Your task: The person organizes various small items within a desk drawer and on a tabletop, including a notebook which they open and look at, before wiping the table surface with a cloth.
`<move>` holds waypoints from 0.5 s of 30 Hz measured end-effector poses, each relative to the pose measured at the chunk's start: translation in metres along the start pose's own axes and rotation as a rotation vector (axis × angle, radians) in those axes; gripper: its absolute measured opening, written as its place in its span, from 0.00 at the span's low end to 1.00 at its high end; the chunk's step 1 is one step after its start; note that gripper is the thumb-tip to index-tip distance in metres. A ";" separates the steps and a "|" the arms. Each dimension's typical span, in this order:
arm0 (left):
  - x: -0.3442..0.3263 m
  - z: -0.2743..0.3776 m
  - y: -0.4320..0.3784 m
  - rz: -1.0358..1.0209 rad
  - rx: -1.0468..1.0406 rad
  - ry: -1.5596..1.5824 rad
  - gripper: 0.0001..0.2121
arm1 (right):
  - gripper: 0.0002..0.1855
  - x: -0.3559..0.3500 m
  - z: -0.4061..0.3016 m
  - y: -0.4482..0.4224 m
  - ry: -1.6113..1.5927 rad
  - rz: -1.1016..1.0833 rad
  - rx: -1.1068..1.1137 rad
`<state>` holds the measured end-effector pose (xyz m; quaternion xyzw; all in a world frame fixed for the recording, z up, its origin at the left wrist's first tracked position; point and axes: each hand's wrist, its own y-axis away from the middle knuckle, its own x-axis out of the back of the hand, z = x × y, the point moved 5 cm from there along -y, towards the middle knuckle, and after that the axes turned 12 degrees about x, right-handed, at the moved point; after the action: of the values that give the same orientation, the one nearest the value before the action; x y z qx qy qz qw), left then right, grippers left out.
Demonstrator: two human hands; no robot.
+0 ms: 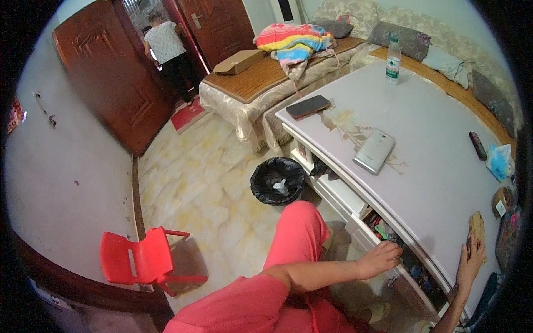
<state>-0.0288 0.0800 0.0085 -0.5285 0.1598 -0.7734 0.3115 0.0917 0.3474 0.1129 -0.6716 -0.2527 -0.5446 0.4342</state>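
My left hand point(381, 260) is over the open drawer point(416, 287) of the table, its fingers bent above the drawer's inside. Whether it holds a small thing cannot be told. Small mixed items, one of them bright green point(380, 232), lie in the drawer. On the tabletop point(424, 183) at the right, my right hand point(471, 256) rests on a crumpled tan cloth point(476, 227), fingers spread over its near end. Farther up the table lie a silver smartphone point(374, 151) and a dark phone point(308, 107).
A clear plastic bottle point(392, 62) stands at the far end. A dark remote control point(477, 145), a tissue pack point(498, 162) and a tape roll point(501, 202) line the right edge. A lined bin point(277, 181) and red chair point(139, 258) stand on the floor. Another person point(166, 50) is by the door.
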 end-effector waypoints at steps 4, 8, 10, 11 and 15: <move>-0.023 0.000 -0.012 0.038 -0.104 -0.216 0.15 | 0.24 -0.006 0.005 -0.001 0.017 0.012 0.017; -0.008 0.004 -0.043 0.165 -0.179 -0.390 0.21 | 0.24 -0.003 0.007 0.001 0.009 0.032 0.006; 0.001 0.004 -0.050 0.269 -0.167 -0.384 0.23 | 0.24 -0.003 0.002 0.002 0.004 0.047 0.009; -0.001 0.003 -0.048 0.266 -0.162 -0.455 0.23 | 0.24 -0.002 -0.003 0.003 -0.012 0.031 0.008; -0.012 0.003 -0.048 0.267 -0.119 -0.556 0.24 | 0.24 0.003 -0.004 0.004 0.003 0.033 0.014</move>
<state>-0.0386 0.1245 0.0286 -0.7114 0.1816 -0.5406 0.4107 0.0932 0.3416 0.1147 -0.6720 -0.2448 -0.5365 0.4480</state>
